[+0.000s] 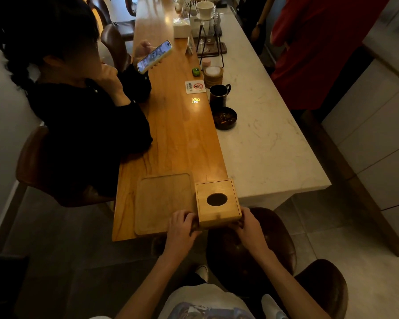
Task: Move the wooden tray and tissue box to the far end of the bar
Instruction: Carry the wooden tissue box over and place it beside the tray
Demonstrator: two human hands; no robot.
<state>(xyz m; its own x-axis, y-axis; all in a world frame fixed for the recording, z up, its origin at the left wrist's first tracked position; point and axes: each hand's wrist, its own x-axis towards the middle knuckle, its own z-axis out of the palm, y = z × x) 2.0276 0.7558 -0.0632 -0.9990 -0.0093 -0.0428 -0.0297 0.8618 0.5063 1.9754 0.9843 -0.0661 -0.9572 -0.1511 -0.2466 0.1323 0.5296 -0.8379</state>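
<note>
A square wooden tissue box [217, 201] with a dark oval hole in its top stands at the near end of the wooden bar [175, 134]. Both my hands grip its near lower corners: my left hand [182, 224] on the left side, my right hand [249, 224] on the right. A flat wooden tray [164, 201] lies directly left of the box, touching it, with its near edge at the bar's end. My left hand also overlaps the tray's near right corner.
A seated person in black [85, 125] leans on the bar's left side, holding a phone [154, 56]. Along the marble counter [263, 139] stand a black bowl [224, 118], dark mug [218, 94], coaster stack [213, 75], a dripper stand and a white tissue pack [181, 27]. Brown stools are below me.
</note>
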